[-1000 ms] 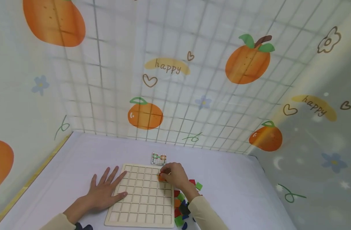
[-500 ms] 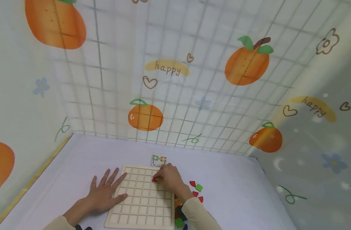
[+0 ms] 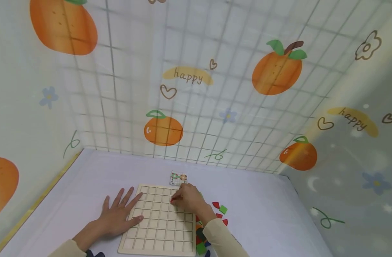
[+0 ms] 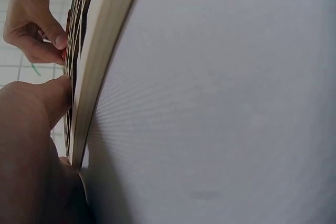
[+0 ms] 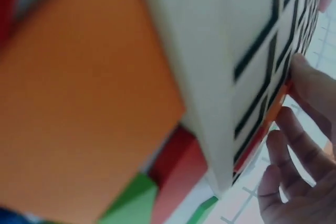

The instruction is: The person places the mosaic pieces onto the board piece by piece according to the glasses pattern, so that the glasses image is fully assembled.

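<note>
A wooden grid board (image 3: 151, 233) lies on the white table, divided into square cells. My left hand (image 3: 117, 217) rests spread at its left edge, with thumb and a fingertip on the board. My right hand (image 3: 190, 200) is over the far right part, pinching a small red piece (image 3: 172, 200) with thumb and finger at a cell of a far row. In the right wrist view, an orange piece (image 5: 275, 107) and a red piece (image 5: 252, 144) sit in cells beside the right fingers. The head view has these behind the right hand.
A small pattern card (image 3: 178, 177) lies beyond the board's far edge. Loose pieces are heaped along the right edge, among them a green one (image 3: 201, 248). Farther right lie a green square (image 3: 223, 209) and several red pieces (image 3: 216, 205). A dark object (image 3: 94, 253) is by the left forearm.
My right hand has moved from an orange piece at the far right of the board slightly left, and now holds a red piece there. The left hand has stayed in place.
</note>
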Tool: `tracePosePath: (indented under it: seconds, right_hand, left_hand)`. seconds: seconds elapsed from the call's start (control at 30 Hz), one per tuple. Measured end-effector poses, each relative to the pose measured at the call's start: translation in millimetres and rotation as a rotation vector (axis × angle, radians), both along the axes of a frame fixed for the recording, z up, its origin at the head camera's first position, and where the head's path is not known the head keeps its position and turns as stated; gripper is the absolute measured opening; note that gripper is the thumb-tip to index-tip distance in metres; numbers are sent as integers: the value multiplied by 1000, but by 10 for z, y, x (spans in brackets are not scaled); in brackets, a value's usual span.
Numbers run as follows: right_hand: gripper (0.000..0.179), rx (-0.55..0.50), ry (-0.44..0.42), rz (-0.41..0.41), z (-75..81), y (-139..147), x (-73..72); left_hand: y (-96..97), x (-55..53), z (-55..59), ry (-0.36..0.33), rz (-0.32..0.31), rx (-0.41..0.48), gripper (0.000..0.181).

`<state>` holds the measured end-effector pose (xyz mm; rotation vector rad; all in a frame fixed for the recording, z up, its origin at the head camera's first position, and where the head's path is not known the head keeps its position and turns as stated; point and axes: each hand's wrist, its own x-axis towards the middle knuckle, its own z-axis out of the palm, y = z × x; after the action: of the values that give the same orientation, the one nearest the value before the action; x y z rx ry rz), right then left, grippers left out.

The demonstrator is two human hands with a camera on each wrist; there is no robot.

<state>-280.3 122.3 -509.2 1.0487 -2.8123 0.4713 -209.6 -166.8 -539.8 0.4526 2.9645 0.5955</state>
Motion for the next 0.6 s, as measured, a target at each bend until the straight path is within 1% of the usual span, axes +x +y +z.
tracePosePath:
  seconds: [0.1, 0.27, 0.37, 0.47, 0.6]
  right_hand:
    - [18, -18, -20, -13, 6, 18, 21]
    - [26, -22, 0, -42, 11, 122, 37]
    - [26, -37, -18, -80, -1, 225, 45]
    - [24, -44, -55, -128, -20, 348, 72]
    - [21, -52, -97, -192, -43, 524, 130]
  left_hand:
    - [-4, 6, 8, -3, 1, 8, 87]
    - [-13, -1, -1, 10, -3, 13, 85]
    - [-22, -8, -12, 26, -9, 26, 84]
    - [-21, -8, -13, 24, -8, 30, 84]
    - [-7, -1, -1, 18, -2, 7, 86]
